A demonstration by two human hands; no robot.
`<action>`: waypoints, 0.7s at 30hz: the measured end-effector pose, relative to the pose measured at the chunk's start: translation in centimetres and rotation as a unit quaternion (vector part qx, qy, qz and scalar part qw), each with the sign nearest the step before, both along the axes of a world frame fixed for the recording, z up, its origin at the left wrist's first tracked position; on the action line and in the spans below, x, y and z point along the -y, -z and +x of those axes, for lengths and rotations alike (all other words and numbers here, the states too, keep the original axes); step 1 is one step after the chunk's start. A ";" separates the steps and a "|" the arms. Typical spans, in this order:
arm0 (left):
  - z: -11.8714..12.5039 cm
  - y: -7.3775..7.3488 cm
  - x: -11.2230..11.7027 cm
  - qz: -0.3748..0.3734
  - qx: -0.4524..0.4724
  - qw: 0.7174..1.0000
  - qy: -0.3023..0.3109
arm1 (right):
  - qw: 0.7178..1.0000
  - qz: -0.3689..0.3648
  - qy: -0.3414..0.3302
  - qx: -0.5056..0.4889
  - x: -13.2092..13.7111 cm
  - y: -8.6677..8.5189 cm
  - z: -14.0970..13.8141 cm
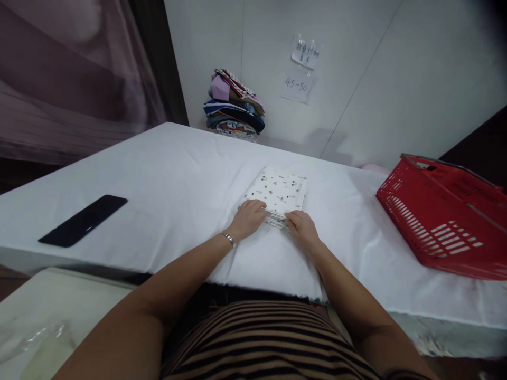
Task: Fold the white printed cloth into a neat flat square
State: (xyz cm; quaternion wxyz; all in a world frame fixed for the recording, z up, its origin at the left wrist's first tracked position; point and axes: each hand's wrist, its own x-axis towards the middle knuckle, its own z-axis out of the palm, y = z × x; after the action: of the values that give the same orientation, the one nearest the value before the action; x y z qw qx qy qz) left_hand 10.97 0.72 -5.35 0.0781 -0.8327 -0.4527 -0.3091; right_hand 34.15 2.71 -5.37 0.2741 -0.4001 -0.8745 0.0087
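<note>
A folded white cloth with small dark marks [279,191] lies in the middle of the white-covered table [178,179]. My left hand [249,217] rests on its near left corner, fingers curled over the folded edge. On the near right corner my right hand [303,228] pinches the stacked layers. Both hands grip the cloth's near edge. A thin bracelet circles my left wrist.
A black phone [84,219] lies flat at the table's left. A red plastic basket [443,214] stands at the right. A pile of folded coloured clothes [234,106] sits against the back wall under two paper notes [301,68].
</note>
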 end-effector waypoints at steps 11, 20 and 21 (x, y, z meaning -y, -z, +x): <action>1.7 -0.3 -0.9 -0.048 -0.050 0.997 0.021 | 0.998 -0.044 -0.016 -0.043 -0.3 -0.7 -0.3; 2.1 -0.8 -1.8 -0.044 -0.113 0.991 0.052 | 0.995 -0.044 -0.005 -0.087 -0.5 0.0 -0.2; 2.1 -0.9 -1.7 -0.042 -0.112 0.991 0.051 | 0.995 -0.045 -0.004 -0.090 -0.5 0.0 -0.2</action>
State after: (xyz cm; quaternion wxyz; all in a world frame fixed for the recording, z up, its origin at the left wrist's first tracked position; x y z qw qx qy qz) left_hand 13.09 2.43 -4.46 0.0771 -0.8869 -0.4103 -0.1978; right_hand 33.97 3.25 -5.36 0.3332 -0.4060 -0.8467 0.0853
